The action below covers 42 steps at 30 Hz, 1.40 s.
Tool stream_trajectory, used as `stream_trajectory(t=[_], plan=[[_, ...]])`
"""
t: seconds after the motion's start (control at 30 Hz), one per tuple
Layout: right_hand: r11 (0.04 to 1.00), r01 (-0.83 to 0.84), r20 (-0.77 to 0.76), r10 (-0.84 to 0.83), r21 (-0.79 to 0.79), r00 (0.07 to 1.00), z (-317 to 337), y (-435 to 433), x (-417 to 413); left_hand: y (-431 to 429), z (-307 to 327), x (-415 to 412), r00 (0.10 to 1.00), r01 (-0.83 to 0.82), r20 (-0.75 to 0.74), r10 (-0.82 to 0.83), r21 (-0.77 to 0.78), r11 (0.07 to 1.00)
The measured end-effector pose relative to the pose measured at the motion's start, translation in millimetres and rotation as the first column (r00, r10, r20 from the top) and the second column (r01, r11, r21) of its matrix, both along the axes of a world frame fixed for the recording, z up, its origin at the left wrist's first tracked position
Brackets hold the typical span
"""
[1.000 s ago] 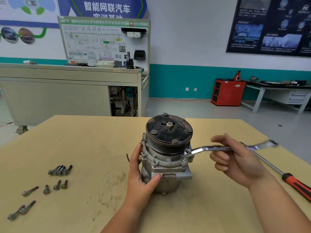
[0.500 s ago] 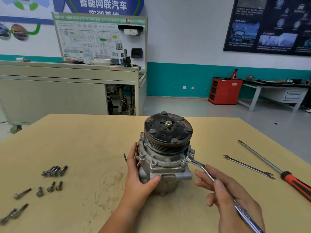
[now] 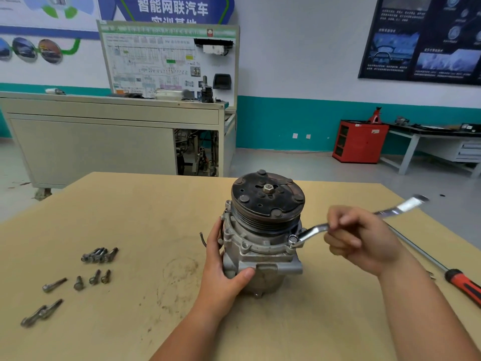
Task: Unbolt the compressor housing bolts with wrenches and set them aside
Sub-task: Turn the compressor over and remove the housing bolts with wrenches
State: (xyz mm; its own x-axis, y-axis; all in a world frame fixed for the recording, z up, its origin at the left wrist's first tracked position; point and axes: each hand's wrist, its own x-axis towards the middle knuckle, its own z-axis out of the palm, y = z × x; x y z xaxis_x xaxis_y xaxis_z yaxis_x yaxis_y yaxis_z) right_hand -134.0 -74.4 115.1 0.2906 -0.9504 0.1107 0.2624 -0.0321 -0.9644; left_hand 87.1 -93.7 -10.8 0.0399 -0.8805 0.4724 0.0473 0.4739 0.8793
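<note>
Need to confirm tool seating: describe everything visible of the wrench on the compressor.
The wrench is bright polished metal with a cranked neck. Its ring end sits over a bolt on the compressor flange, right side; the shank runs up and rightward, far end blurred. The right hand grips its middle.

We get wrench far end blurred, right hand fingers smeared too; whatever sits under its ring is hidden; screwdriver handle cut off at right edge.

Glossy metal wrench, dull cast-metal compressor, seemingly matt wooden table.
</note>
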Motion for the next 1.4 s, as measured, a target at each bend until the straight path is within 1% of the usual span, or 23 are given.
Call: stream_trajectory(t=[0.07, 0.13, 0.17, 0.23, 0.3, 0.33, 0.4, 0.47, 0.53, 0.63, 0.7, 0.77, 0.83, 0.93, 0.97, 1.03, 1.1, 1.17, 1.23, 1.27, 1.33, 1.37, 1.4], plan=[[0.995, -0.098, -0.029, 0.098, 0.001, 0.995, 3.2, -8.8, -1.7, 1.6, 0.2, 0.3, 1.0, -0.008, -0.007, 0.008, 0.003, 1.0], [0.994, -0.11, 0.0, 0.11, 0.005, 0.994, 1.5, -11.0, -7.1, 2.5, 0.0, -0.7, 1.0, -0.012, -0.014, 0.012, 0.007, 1.0], [0.995, -0.101, 0.056, 0.101, 0.006, 0.993, -1.8, -9.5, -11.4, 2.9, -0.6, -0.8, 1.0, -0.015, -0.018, 0.015, 0.01, 1.0], [0.997, -0.07, 0.231, 0.072, -0.018, 0.97, -12.0, 1.1, -22.5, 2.6, -0.6, -1.2, 0.999, -0.021, -0.027, 0.021, 0.015, 1.0], [0.999, 0.046, 0.359, -0.037, -0.017, 0.933, -25.3, 19.2, -24.6, 3.1, 0.1, -1.9, 0.999, -0.025, -0.031, 0.025, 0.02, 1.0], [0.993, 0.117, 0.368, -0.105, -0.009, 0.924, -30.9, 28.7, -19.7, 3.3, 0.6, -2.0, 0.999, -0.029, -0.033, 0.029, 0.017, 0.999], [0.951, 0.308, 0.327, -0.28, -0.038, 0.903, -44.8, 45.0, -3.4, 3.9, 1.0, -1.4, 0.999, -0.033, -0.029, 0.033, 0.021, 0.999], [0.845, 0.523, 0.221, -0.492, -0.112, 0.842, -56.2, 55.9, 14.6, 3.5, 1.4, -0.6, 0.999, -0.039, -0.023, 0.039, 0.022, 0.999], [0.779, 0.604, 0.209, -0.57, -0.172, 0.795, -59.1, 65.3, 33.1, 3.8, 2.1, -0.4, 0.999, -0.043, -0.018, 0.044, 0.022, 0.999], [0.725, 0.654, 0.298, -0.589, -0.217, 0.751, -58.4, 69.0, 51.6, 4.6, 2.1, -0.2, 0.999, -0.038, -0.015, 0.039, 0.015, 0.999], [0.726, 0.634, 0.3, -0.563, -0.266, 0.77, -57.8, 68.8, 58.8, 4.3, 2.3, -1.1, 0.999, -0.036, -0.013, 0.036, 0.015, 0.999], [0.722, 0.599, 0.206, -0.565, -0.345, 0.799, -57.4, 68.7, 62.6, 4.5, 2.6, -1.9, 0.999, -0.038, -0.014, 0.038, 0.011, 0.999], [0.697, 0.585, 0.098, -0.604, -0.415, 0.791, -56.7, 69.0, 64.8, 4.7, 2.6, -1.7, 0.999, -0.035, -0.016, 0.036, 0.006, 0.999], [0.681, 0.564, 0.03, -0.625, -0.467, 0.78, -52.6, 67.7, 61.8, 4.1, 2.4, -2.1, 1.0, -0.028, -0.013, 0.028, 0.007, 1.0], [0.706, 0.555, 0.032, -0.605, -0.44, 0.796, -49.0, 64.5, 57.1, 3.9, 1.9, -2.5, 1.0, -0.026, -0.006, 0.026, 0.005, 1.0], [0.811, 0.495, 0.047, -0.507, -0.313, 0.861, -35.3, 50.7, 42.7, 3.4, 1.3, -3.3, 0.999, -0.03, 0.012, 0.03, -0.007, 1.0], [0.909, 0.371, 0.007, -0.377, -0.189, 0.926, -18.5, 28.8, 26.9, 3.9, 3.2, -3.7, 0.999, -0.037, 0.015, 0.037, 0.001, 0.999], [0.973, 0.22, -0.001, -0.22, -0.071, 0.975, -6.1, 5.8, 15.3, 3.1, 4.1, -3.9, 0.999, -0.037, 0.01, 0.037, 0.001, 0.999], [0.997, 0.072, 0.031, -0.072, -0.018, 0.997, -4.3, -10.0, 13.0, 2.9, 5.2, -4.3, 0.999, -0.039, 0.018, 0.039, -0.003, 0.999], [0.999, 0.03, 0.062, -0.029, -0.02, 0.998, -7.0, -14.6, 12.8, 3.4, 6.0, -4.4, 0.999, -0.034, 0.021, 0.034, -0.002, 0.999], [0.999, 0.033, 0.167, -0.026, -0.036, 0.986, -13.2, -15.6, 10.2, 4.3, 6.1, -4.0, 0.999, -0.031, 0.024, 0.031, 0.0, 1.0], [0.996, 0.074, 0.257, -0.06, -0.046, 0.965, -16.6, -13.5, 8.7, 5.4, 5.6, -3.7, 0.999, -0.033, 0.025, 0.033, 0.002, 0.999], [0.991, 0.126, 0.376, -0.101, -0.043, 0.921, -20.7, -10.7, 7.4, 6.4, 5.2, -3.1, 0.999, -0.034, 0.027, 0.034, 0.001, 0.999]])
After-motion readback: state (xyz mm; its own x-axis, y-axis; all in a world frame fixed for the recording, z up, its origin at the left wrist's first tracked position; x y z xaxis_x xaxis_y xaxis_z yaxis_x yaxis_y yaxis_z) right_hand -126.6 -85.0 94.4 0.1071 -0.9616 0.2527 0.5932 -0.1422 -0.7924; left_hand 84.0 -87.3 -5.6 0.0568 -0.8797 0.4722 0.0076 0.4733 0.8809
